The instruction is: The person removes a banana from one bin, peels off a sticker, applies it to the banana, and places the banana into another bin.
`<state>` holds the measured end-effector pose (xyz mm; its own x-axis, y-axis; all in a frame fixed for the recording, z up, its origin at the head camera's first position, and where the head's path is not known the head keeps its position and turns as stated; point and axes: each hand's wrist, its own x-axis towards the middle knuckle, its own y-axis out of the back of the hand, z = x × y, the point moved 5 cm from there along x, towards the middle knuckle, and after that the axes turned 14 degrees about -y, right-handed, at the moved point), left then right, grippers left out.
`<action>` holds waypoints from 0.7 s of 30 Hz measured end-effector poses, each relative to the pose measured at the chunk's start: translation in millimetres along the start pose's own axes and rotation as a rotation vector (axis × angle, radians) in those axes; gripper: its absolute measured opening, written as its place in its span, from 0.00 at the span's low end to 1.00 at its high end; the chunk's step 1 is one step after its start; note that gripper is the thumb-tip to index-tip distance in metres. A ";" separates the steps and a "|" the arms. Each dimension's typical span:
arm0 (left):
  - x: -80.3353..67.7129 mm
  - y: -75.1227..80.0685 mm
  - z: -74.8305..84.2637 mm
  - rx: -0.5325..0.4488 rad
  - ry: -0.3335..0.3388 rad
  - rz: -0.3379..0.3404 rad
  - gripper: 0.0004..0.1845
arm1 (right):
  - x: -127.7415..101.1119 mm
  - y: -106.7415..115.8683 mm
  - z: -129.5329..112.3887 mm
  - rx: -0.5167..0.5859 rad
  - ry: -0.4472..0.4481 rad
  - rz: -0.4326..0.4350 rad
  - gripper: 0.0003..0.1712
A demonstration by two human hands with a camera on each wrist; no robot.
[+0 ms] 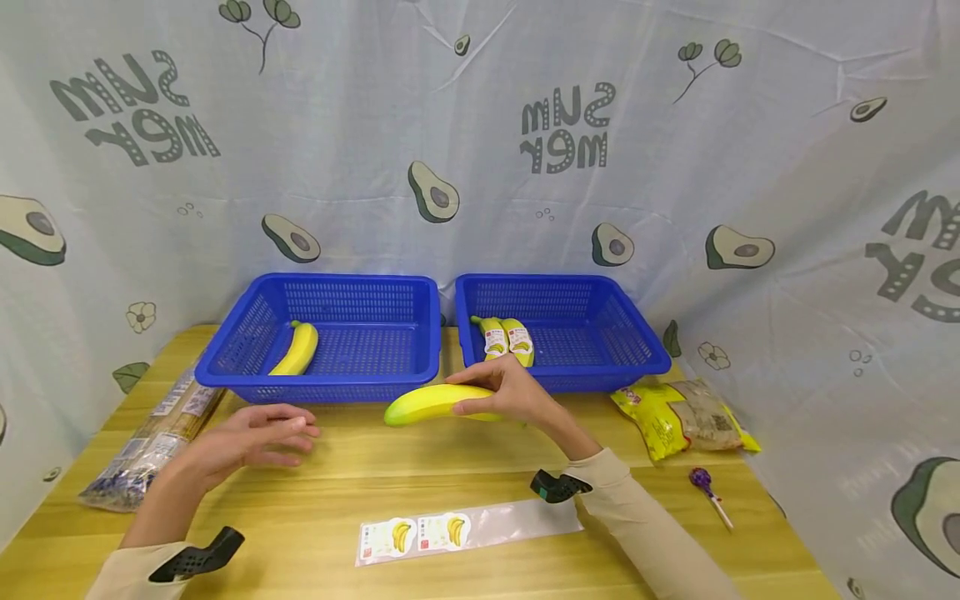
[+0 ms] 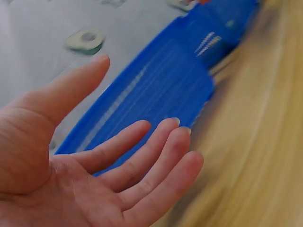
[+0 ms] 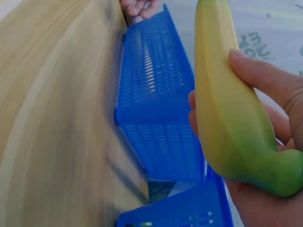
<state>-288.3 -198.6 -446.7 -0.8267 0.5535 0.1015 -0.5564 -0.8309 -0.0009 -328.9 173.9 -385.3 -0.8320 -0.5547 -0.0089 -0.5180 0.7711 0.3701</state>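
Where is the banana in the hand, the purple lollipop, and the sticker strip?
banana (image 1: 427,404): head view, middle of its yellow peel, left of the gripping fingers.
purple lollipop (image 1: 701,478): head view, its round purple head.
sticker strip (image 1: 420,533): head view, between its two banana stickers.

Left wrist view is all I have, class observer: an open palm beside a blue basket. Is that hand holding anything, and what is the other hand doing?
Observer: The left hand holds nothing; it hovers open over the table.
Operator: And the right one?
Observer: The right hand grips a plain banana in front of the baskets.
Operator: Anything in the baskets?
Observer: The left basket has one unlabelled banana; the right basket has two labelled bananas.
Operator: Where are the labels?
Observer: A sticker strip lies near the table's front edge.
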 end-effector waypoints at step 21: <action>71.6 -103.5 11.5 0.206 -0.303 -0.081 0.33 | -11.0 -15.9 19.2 -0.069 0.001 0.034 0.21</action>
<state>-288.9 -73.7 -427.9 -0.7012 0.6017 0.3825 -0.5653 -0.7961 0.2160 -315.4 173.7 -408.9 -0.8486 -0.5290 0.0052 -0.4749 0.7660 0.4333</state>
